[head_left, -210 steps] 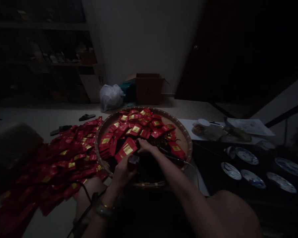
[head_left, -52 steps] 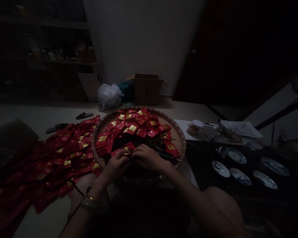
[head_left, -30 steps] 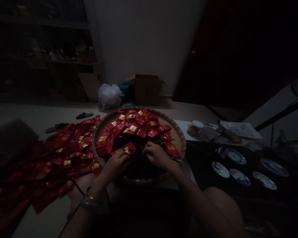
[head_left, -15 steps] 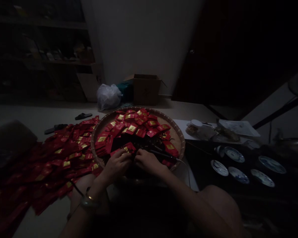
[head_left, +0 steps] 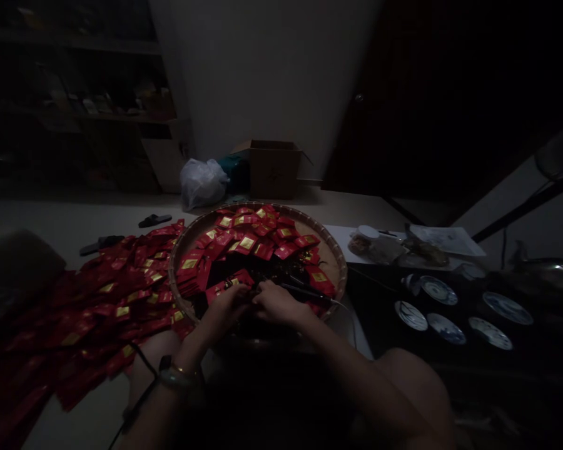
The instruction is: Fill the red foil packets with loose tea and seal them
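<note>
Pale table [head_left: 75, 212] is holding round woven basket [head_left: 332, 253] w/ red packets [head_left: 246, 244] inside, more heaped lower left; left hand [head_left: 228, 306] and right hand [head_left: 276, 303] are curling half-closed mid-basket, near corded tool [head_left: 304, 290], grip unclear.

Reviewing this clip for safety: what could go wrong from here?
The black corded tool lies in the woven tray beside the right hand, so a careless reach might snag it and drag sachets along. The loose red sachets heaped against the rim could slide if the left hand bumps them. Dim light may also hide what the fingers catch.
</note>
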The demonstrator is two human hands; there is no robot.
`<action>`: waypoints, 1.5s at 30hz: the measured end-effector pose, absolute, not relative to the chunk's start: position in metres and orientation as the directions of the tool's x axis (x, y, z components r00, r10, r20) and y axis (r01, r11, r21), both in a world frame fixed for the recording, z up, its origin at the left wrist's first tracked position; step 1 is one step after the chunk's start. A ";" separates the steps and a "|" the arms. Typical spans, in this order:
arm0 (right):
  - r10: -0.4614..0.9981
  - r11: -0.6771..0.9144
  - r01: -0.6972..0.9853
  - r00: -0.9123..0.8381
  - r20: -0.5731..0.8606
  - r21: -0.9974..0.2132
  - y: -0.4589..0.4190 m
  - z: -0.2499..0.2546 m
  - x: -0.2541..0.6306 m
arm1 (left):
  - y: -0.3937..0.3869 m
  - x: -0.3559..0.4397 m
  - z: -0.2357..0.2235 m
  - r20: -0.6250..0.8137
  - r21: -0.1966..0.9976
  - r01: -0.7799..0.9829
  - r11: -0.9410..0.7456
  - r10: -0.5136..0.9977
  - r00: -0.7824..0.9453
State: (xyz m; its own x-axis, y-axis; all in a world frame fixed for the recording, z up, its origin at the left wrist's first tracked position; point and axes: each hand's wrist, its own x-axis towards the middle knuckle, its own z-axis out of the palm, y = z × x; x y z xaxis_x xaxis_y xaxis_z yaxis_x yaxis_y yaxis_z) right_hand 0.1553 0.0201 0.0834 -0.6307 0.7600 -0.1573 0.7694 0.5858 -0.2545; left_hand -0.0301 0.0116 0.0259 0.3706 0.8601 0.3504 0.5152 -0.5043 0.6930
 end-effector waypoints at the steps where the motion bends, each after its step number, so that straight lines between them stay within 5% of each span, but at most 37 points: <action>1: 0.751 0.597 0.751 -0.647 -0.132 -0.284 0.021 0.085 0.158 | 0.012 -0.030 0.025 0.339 0.706 0.510 -0.491 0.867 0.366; 5: 0.767 0.614 0.717 -0.640 0.036 -0.330 0.020 0.093 0.170 | 0.015 -0.030 0.024 0.361 0.664 0.525 -0.532 0.843 0.398; 9: 0.785 0.591 0.783 -0.613 -0.083 -0.191 0.022 0.088 0.166 | 0.015 -0.029 0.028 0.387 0.647 0.516 -0.561 0.825 0.412; 13: 0.771 0.594 0.777 -0.624 -0.129 -0.207 0.025 0.077 0.158 | 0.017 -0.027 0.029 0.373 0.716 0.481 -0.506 0.859 0.349; 16: 0.817 0.545 0.756 -0.576 0.026 -0.363 0.028 0.072 0.161 | 0.019 -0.026 0.028 0.312 0.812 0.429 -0.396 0.916 0.254; 19: 0.903 0.399 0.641 -0.401 0.157 -0.655 0.033 0.067 0.168 | 0.022 -0.022 0.031 0.266 0.878 0.365 -0.308 0.950 0.162; 22: 0.941 0.248 0.466 -0.323 0.098 -0.849 0.044 0.061 0.173 | 0.026 -0.016 0.036 0.241 0.918 0.293 -0.268 0.962 0.127; 25: 0.943 0.171 0.383 -0.330 0.039 -0.908 0.053 0.055 0.175 | 0.030 -0.011 0.039 0.188 0.958 0.204 -0.203 0.978 0.086; 30: 0.941 0.178 0.341 -0.333 0.058 -0.923 0.060 0.048 0.173 | 0.034 -0.007 0.036 0.054 0.992 0.110 -0.065 0.994 0.098; 36: 0.950 0.174 0.281 -0.299 0.086 -0.944 0.063 0.047 0.168 | 0.040 -0.007 0.029 0.067 0.991 0.110 -0.072 0.997 0.049; 45: 0.826 0.533 0.382 -0.429 0.366 -0.755 0.047 0.048 0.174 | 0.034 -0.008 0.022 0.073 0.991 0.107 -0.083 0.993 0.088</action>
State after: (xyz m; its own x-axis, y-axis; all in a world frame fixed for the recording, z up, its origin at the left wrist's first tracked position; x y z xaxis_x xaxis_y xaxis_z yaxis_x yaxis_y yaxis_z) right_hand 0.1745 0.0470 0.0477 -0.4292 0.8259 0.3656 0.3821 0.5329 -0.7550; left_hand -0.0079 0.0340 0.0220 0.0884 0.9934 0.0735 0.1071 -0.0828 0.9908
